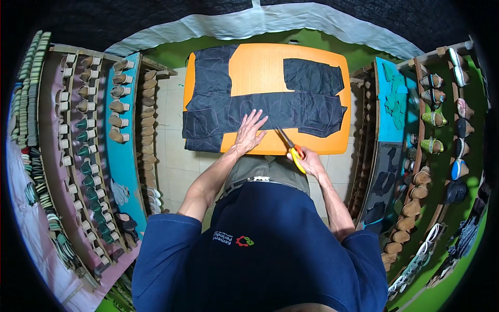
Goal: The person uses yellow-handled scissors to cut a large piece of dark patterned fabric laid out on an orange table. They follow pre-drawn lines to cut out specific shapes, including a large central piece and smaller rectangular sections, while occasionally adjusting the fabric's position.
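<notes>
A long dark fabric strip [306, 112] lies across an orange table [260, 67], marked with faint curved outlines. My left hand [250, 131] rests on its near edge, palm down with the fingers spread. In my right hand [312, 162] is a pair of scissors [297, 153] with yellow and orange handles. Their blades point away and to the left, the tips at the strip's near edge close to my left hand. Another dark fabric piece [212, 73] covers the table's left side, and a smaller dark piece [313, 75] lies at the far right.
Wooden racks holding rows of shoe lasts [148, 119] stand close on the left. More shelves with lasts and shoes [434, 119] line the right, beside a blue board [390, 99] with green scraps on it. Pale cloth [260, 22] hangs beyond the table, above tiled floor [174, 140].
</notes>
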Demonstrator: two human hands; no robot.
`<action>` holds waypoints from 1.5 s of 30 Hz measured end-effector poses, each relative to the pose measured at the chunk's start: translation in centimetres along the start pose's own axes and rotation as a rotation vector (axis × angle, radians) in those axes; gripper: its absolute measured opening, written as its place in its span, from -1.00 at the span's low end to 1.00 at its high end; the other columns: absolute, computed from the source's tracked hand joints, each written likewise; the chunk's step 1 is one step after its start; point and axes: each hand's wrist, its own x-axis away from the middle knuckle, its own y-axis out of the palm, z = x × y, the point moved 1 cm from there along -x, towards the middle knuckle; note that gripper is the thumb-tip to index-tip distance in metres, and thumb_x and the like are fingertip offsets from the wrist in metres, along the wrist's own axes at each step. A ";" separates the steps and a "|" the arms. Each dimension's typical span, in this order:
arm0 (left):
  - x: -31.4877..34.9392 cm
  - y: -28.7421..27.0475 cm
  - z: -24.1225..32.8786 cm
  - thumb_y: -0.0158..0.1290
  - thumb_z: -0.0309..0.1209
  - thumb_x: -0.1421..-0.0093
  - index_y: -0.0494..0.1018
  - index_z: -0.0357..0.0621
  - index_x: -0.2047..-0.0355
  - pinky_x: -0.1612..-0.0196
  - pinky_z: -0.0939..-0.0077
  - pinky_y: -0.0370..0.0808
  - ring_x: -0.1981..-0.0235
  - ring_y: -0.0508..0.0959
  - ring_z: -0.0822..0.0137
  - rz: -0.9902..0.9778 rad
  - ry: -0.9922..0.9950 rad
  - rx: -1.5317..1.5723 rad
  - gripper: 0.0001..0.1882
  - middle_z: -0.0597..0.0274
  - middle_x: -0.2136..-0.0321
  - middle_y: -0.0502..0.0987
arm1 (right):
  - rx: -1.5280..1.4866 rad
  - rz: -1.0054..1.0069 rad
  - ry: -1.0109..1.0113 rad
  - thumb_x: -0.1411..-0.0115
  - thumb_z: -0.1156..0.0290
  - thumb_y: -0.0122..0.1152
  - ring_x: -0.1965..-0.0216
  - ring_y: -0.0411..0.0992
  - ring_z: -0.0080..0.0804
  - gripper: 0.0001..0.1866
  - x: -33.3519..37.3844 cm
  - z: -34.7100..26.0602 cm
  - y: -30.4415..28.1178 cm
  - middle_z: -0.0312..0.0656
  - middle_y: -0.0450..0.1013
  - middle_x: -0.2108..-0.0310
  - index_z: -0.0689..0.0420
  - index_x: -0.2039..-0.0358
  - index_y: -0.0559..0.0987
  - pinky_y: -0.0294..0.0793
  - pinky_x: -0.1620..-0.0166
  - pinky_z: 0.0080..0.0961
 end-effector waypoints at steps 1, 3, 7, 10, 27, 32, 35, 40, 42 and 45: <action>-0.3 0.0 -0.4 0.21 -0.22 -0.23 0.43 -0.02 -0.26 -0.47 -0.10 0.01 -0.47 0.07 -0.10 -0.010 -0.005 0.000 -0.42 0.02 -0.42 0.19 | 0.069 -0.060 0.045 -0.14 -0.26 0.35 0.31 0.54 -0.32 -0.27 0.4 0.3 0.4 -0.02 0.59 0.37 0.29 0.13 0.64 0.53 0.14 -0.33; -0.6 -0.1 -0.9 0.23 -0.21 -0.22 0.44 -0.03 -0.25 -0.47 -0.10 0.01 -0.47 0.08 -0.09 -0.031 -0.007 0.007 -0.41 0.01 -0.42 0.19 | 0.214 -0.205 0.203 -0.14 -0.42 0.21 0.28 0.57 -0.20 -0.13 0.7 0.5 0.7 0.02 0.59 0.37 0.33 0.18 0.64 0.53 0.10 -0.27; -0.7 -0.2 -1.0 0.30 -0.21 -0.15 0.53 -0.05 -0.14 -0.47 -0.09 0.03 -0.45 0.12 -0.07 -0.023 0.002 0.029 -0.46 0.00 -0.38 0.26 | 0.113 -0.146 0.193 -0.13 -0.46 0.19 0.36 0.51 -0.27 -0.11 0.3 0.7 2.2 -0.05 0.55 0.46 0.35 0.30 0.63 0.49 0.21 -0.29; -0.8 -0.5 -0.5 0.31 -0.24 -0.14 0.61 -0.03 -0.04 -0.46 -0.10 0.04 -0.44 0.16 -0.05 -0.014 -0.002 0.034 -0.56 0.01 -0.34 0.32 | -0.074 -0.174 0.232 -0.08 -0.48 0.22 0.34 0.55 -0.19 -0.10 -1.7 0.9 3.9 -0.06 0.59 0.41 0.33 0.33 0.63 0.51 0.14 -0.27; -0.4 0.9 -0.5 0.24 -0.33 -0.20 0.71 -0.02 0.25 -0.41 -0.33 0.00 -0.35 0.35 0.04 0.077 0.002 0.105 -0.85 0.15 -0.11 0.58 | -0.405 -0.255 0.355 -0.01 -0.56 0.21 0.67 0.37 -0.57 -0.15 -1.7 -3.5 5.7 -0.39 0.27 0.62 0.16 0.46 0.50 0.42 0.55 -0.63; -0.5 0.8 -0.5 0.23 -0.34 -0.21 0.70 -0.02 0.24 -0.41 -0.34 -0.01 -0.35 0.36 0.04 0.064 -0.002 0.114 -0.86 0.16 -0.11 0.59 | -0.377 -0.257 0.334 0.00 -0.58 0.19 0.67 0.35 -0.57 -0.17 -2.2 -3.1 5.9 -0.40 0.24 0.66 0.10 0.54 0.45 0.40 0.56 -0.58; -0.5 0.8 -0.6 0.22 -0.36 -0.20 0.70 0.01 0.25 -0.40 -0.37 -0.01 -0.34 0.36 0.01 0.071 -0.004 0.136 -0.87 0.15 -0.11 0.59 | -0.371 -0.256 0.337 -0.01 -0.59 0.16 0.67 0.33 -0.57 -0.17 -2.2 -3.0 5.9 -0.39 0.23 0.67 0.09 0.55 0.44 0.38 0.57 -0.57; -0.5 0.7 -0.4 0.23 -0.36 -0.20 0.70 -0.02 0.25 -0.39 -0.40 -0.03 -0.34 0.36 -0.02 0.068 0.007 0.143 -0.87 0.14 -0.10 0.59 | -0.383 -0.244 0.331 -0.04 -0.59 0.13 0.67 0.32 -0.56 -0.16 -2.3 -2.8 6.0 -0.39 0.21 0.69 0.09 0.59 0.42 0.35 0.57 -0.57; -0.6 0.6 -0.4 0.24 -0.35 -0.22 0.69 -0.04 0.22 -0.39 -0.40 -0.03 -0.34 0.35 -0.03 0.057 0.011 0.144 -0.85 0.11 -0.11 0.59 | -0.369 -0.220 0.319 -0.01 -0.60 0.16 0.70 0.32 -0.55 -0.16 -2.4 -2.7 5.9 -0.38 0.25 0.71 0.08 0.61 0.41 0.32 0.60 -0.56; -0.5 0.6 -0.1 0.24 -0.37 -0.20 0.69 -0.03 0.24 -0.39 -0.40 -0.04 -0.34 0.36 -0.03 0.070 0.005 0.158 -0.87 0.12 -0.09 0.60 | -0.338 -0.141 0.328 0.03 -0.55 0.26 0.75 0.31 -0.57 -0.19 -2.3 -2.7 6.0 -0.39 0.27 0.75 0.05 0.67 0.40 0.29 0.64 -0.56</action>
